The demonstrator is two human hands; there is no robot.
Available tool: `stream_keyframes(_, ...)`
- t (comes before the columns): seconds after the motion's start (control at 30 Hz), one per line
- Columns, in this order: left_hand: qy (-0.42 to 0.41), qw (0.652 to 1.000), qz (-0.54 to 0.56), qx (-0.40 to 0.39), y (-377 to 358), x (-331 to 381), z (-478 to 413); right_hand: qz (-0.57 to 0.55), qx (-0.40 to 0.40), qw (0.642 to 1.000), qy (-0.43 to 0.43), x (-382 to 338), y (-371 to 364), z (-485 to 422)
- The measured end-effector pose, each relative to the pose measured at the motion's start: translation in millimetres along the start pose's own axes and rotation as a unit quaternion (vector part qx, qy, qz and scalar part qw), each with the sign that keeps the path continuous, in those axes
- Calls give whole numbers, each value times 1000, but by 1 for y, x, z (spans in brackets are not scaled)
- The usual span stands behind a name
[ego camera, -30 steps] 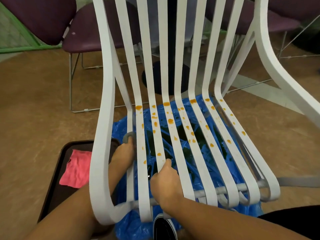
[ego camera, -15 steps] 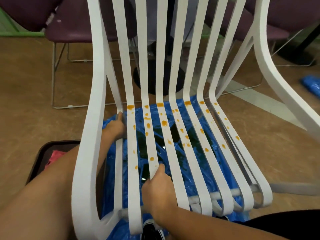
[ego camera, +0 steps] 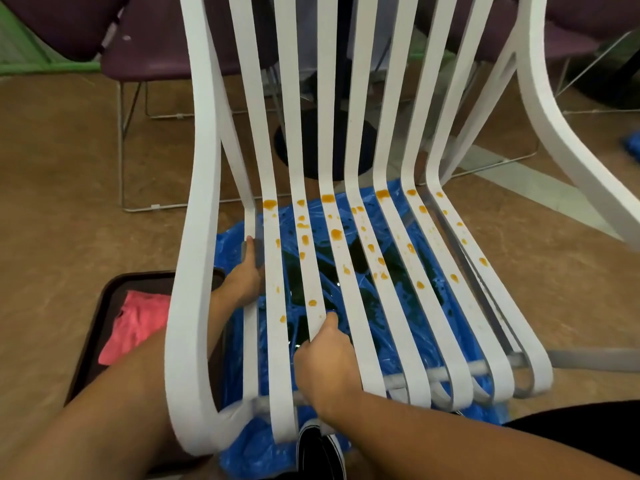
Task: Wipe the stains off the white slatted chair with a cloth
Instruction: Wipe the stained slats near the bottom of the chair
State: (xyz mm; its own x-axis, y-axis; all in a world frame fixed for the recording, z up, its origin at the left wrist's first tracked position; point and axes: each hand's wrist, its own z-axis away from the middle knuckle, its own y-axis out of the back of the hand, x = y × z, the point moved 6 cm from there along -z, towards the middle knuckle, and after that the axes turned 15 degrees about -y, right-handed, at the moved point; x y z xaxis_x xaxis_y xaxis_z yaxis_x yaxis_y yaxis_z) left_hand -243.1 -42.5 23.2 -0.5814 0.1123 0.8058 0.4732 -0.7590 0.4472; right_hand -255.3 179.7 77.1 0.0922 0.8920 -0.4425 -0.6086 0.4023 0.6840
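Observation:
The white slatted chair (ego camera: 388, 278) fills the view, its seat slats dotted with orange stains (ego camera: 336, 233). My left hand (ego camera: 242, 278) reaches through the left armrest loop and grips the outermost thin seat slat from below. My right hand (ego camera: 325, 358) grips a middle slat near the seat's front edge, fingers curled round it. A pink cloth (ego camera: 133, 323) lies on a dark tray (ego camera: 104, 299) on the floor at the left, partly hidden by the chair's frame and my left arm. Neither hand touches the cloth.
A blue plastic sheet (ego camera: 408, 323) lies under the chair on the brown floor. Purple chairs (ego camera: 145, 53) with thin metal legs stand behind. A black round table base (ego camera: 325, 147) stands just past the chair's back. My dark shoe (ego camera: 318, 452) shows under the front edge.
The view has swung back left, so the tray and pink cloth show again. Both hands keep their grip on the slats, and the chair has shifted only slightly in the view.

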Motion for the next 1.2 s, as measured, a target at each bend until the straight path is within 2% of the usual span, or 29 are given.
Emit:
stream_keyframes(0.13, -49, 996, -33, -60, -9, -32, 29, 4, -3, 1000, 6, -1, 2, -1)
stream_keyframes(0.23, -85, 983, -77, -141, -22, -55, 56, 2, -7, 1000, 8, -3, 5, 1)
stream_keyframes(0.37, -125, 966, -67, -215, -31, -87, 88, -3, -12, 1000, 2, -5, 5, 3)
stream_keyframes(0.53, -38, 943, -138, -301, -18, -84, 130, -10, -35, 999, 0, -2, 8, 7)
stream_keyframes(0.67, -19, 939, -169, -299, -3, -60, 152, 0, -59, 998, -9, -4, 9, 9)
stream_keyframes(0.73, -20, 961, -145, -233, 6, -44, 161, 19, -86, 996, -14, -5, 9, 9)
stream_keyframes(0.8, 0, 991, -88, -102, 25, -31, 176, 14, -141, 989, -31, -8, 12, 13)
stream_keyframes(0.9, -43, 990, -62, 121, 68, 2, 207, -9, -222, 973, -69, -12, 27, 26)
stream_keyframes(0.97, -90, 966, -23, 243, 92, 20, 225, -41, -250, 965, -63, -14, 39, 36)
stream_keyframes(1.07, -136, 897, 61, 417, 116, 55, 267, -84, -270, 959, -19, -11, 60, 55)
stream_keyframes(1.13, -206, 848, 72, 483, 121, 90, 298, -118, -269, 956, 14, -7, 76, 69)
stream_keyframes(1.2, -285, 809, 106, 503, 111, 131, 329, -162, -236, 957, 46, -6, 94, 79)
